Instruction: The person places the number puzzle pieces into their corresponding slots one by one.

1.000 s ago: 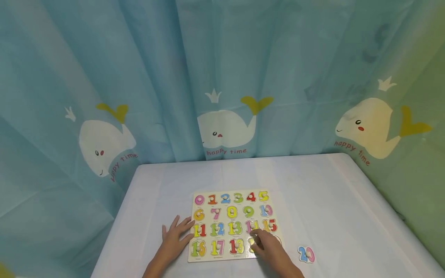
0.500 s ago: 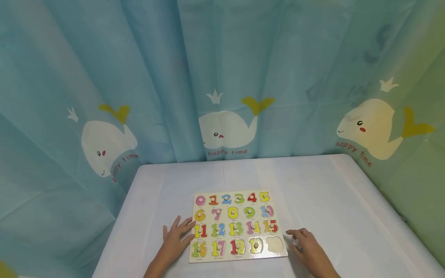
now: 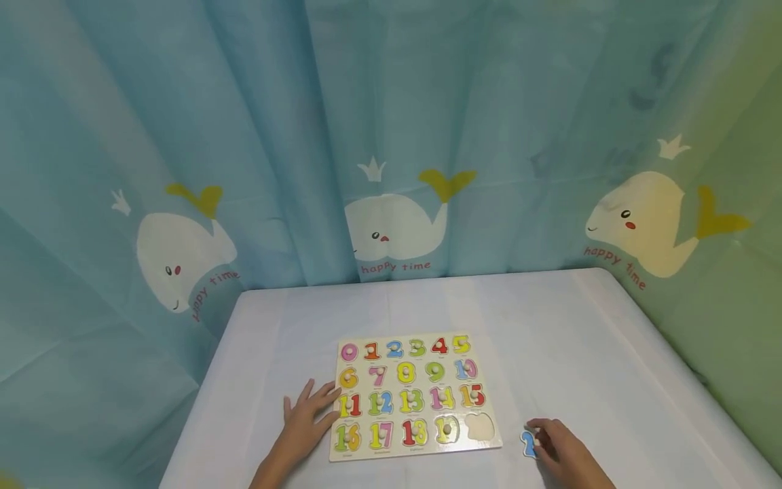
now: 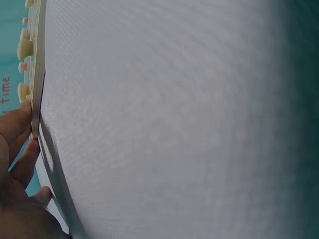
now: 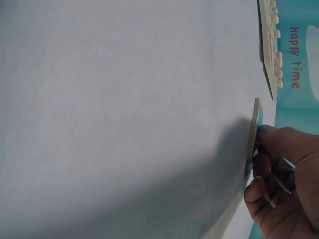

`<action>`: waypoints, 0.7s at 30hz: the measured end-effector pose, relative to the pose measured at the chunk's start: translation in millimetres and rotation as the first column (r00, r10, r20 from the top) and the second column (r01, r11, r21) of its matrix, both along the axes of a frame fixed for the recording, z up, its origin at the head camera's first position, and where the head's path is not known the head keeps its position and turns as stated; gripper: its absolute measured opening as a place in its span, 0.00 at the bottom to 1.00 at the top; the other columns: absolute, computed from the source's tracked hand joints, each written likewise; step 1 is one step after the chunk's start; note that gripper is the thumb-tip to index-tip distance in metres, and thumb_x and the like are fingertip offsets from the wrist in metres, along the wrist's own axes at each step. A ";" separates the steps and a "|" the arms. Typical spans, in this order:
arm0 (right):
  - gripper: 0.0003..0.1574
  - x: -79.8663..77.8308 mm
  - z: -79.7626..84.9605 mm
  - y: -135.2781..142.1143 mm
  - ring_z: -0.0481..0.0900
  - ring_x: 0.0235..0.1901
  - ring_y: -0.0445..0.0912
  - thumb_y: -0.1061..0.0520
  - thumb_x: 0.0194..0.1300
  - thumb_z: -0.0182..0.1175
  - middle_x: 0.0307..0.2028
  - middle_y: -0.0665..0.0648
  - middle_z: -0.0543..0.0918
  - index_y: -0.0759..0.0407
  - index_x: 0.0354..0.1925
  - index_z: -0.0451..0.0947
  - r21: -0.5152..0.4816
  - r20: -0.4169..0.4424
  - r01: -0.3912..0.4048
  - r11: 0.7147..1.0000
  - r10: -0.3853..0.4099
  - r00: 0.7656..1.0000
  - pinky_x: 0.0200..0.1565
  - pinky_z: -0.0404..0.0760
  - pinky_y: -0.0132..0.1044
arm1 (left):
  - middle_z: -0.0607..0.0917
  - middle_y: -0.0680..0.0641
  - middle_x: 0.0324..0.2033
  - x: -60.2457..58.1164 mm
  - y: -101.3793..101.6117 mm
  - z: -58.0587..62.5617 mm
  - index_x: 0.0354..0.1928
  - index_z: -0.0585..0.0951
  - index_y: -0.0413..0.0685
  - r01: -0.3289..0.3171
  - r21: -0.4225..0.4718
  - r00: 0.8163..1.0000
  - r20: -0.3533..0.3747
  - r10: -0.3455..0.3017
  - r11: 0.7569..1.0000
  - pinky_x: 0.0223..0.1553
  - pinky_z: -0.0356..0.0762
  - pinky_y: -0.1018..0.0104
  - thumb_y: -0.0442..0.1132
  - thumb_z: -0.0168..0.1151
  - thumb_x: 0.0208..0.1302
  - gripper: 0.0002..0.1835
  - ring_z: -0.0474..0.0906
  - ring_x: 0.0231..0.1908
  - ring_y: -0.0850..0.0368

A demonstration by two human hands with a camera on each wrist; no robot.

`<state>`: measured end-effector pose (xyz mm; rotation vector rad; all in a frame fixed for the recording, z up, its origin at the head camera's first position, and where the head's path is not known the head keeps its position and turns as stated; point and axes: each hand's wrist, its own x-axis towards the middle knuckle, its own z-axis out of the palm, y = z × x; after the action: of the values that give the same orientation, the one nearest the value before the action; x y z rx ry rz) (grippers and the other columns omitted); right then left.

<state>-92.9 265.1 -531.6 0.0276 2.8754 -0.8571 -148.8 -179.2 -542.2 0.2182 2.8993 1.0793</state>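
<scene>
A wooden number puzzle board [image 3: 364, 450] lies on the table, with knobbed number pieces from 0 to 19 sitting in its recesses. At its lower right corner a bare recess [image 3: 480, 427] shows. My left hand [image 3: 305, 421] rests against the board's left edge, fingers spread, fingertips on the rim. Right of the board, my right hand [image 3: 565, 448] pinches the number 20 puzzle piece [image 3: 528, 443]; its blue 2 shows while the 0 is hidden under the fingers. The right wrist view catches this puzzle piece [image 5: 253, 132] edge-on at the fingertips.
A white cloth covers the table [image 3: 568, 339]. Behind it hangs a blue curtain [image 3: 293, 170] printed with whales and lettering, continuing in green at the right.
My right hand has left the 19 piece, which now sits in the board, and moved right to take hold of the 20 piece. The left hand stays in place.
</scene>
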 end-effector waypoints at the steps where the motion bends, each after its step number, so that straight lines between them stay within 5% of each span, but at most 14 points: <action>1: 0.19 -0.3 1.2 -1.9 0.71 0.28 0.38 0.67 0.54 0.65 0.31 0.48 0.73 0.62 0.45 0.74 0.006 -0.010 0.009 1.000 -0.009 1.000 0.32 0.77 0.33 | 0.73 0.45 0.61 -0.2 0.5 0.2 0.56 0.79 0.50 0.002 0.000 1.000 0.002 -0.002 1.000 0.56 0.26 0.25 0.45 0.65 0.59 0.23 0.50 0.67 0.33; 5: 0.19 -6.5 7.7 -14.4 0.69 0.27 0.36 0.67 0.56 0.64 0.30 0.46 0.73 0.63 0.47 0.74 -0.054 -0.068 -0.004 0.999 0.000 0.998 0.30 0.74 0.32 | 0.74 0.44 0.60 -0.4 1.4 0.0 0.56 0.79 0.49 0.000 -0.007 1.000 -0.006 0.000 1.000 0.56 0.27 0.25 0.45 0.65 0.58 0.23 0.50 0.66 0.33; 12: 0.20 -27.9 8.2 -42.7 0.66 0.26 0.34 0.69 0.54 0.63 0.27 0.44 0.70 0.64 0.47 0.74 -0.108 -0.200 -0.219 0.970 0.195 0.960 0.28 0.71 0.31 | 0.74 0.45 0.60 -2.6 3.4 -1.5 0.56 0.79 0.50 0.010 0.003 1.000 -0.023 -0.010 1.000 0.55 0.27 0.24 0.46 0.65 0.59 0.22 0.50 0.66 0.33; 21: 0.21 -33.2 0.3 -60.9 0.68 0.26 0.35 0.72 0.53 0.61 0.28 0.46 0.71 0.66 0.47 0.73 -0.160 -0.162 -0.323 0.933 0.298 0.941 0.28 0.74 0.31 | 0.75 0.44 0.59 -0.2 3.4 1.5 0.55 0.80 0.49 -0.006 -0.036 1.000 -0.020 0.005 0.999 0.55 0.31 0.23 0.46 0.66 0.57 0.23 0.52 0.66 0.32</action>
<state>-126.1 204.2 -531.3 -0.5112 2.7931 -1.0871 -149.0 -175.8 -540.7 0.2213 2.9356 1.0305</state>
